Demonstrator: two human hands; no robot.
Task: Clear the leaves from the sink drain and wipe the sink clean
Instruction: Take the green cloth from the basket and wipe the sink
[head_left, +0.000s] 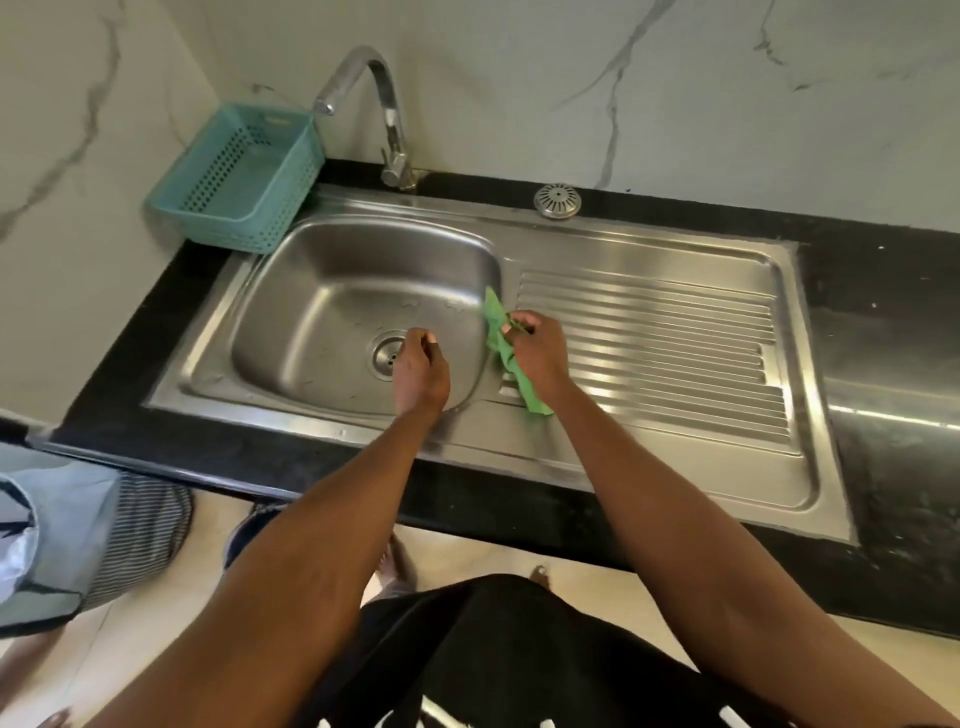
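From the head camera, the sink (332, 312) sat in a dark bench (883, 322), its basin to the left and a ribbed drainboard (654, 358) to the right. The drain (387, 356) lay low in the basin floor, and no leaves could be made out on or around it, though part of it was hidden behind the left hand (418, 371). That hand hung directly over the drain's near right edge, knuckles up, fingers curled inward; whether it pinched anything could not be told from this angle. The right hand (532, 351) was closed around a green cloth (501, 345), which ran as a crumpled strip from the basin's right rim down and to the right onto the drainboard, its long axis roughly along the rim. The cloth lay just right of the basin, so any wipe would have to travel leftward and down into the bowl; the right hand already held it and was the nearer one for that. Both forearms reached forward from the bottom of the view, the left angled straight at the drain, the right bent outward with the wrist turned in. A few water drops showed on the basin floor beyond the drain. A strainer cap (558, 200) rested on the sink's back ledge, well apart from the drain, a tap (382, 104) arched above the basin, and a teal basket (244, 176) stood at the back left corner. Judged from this, the drain looked largely cleared and wiping was about to begin.
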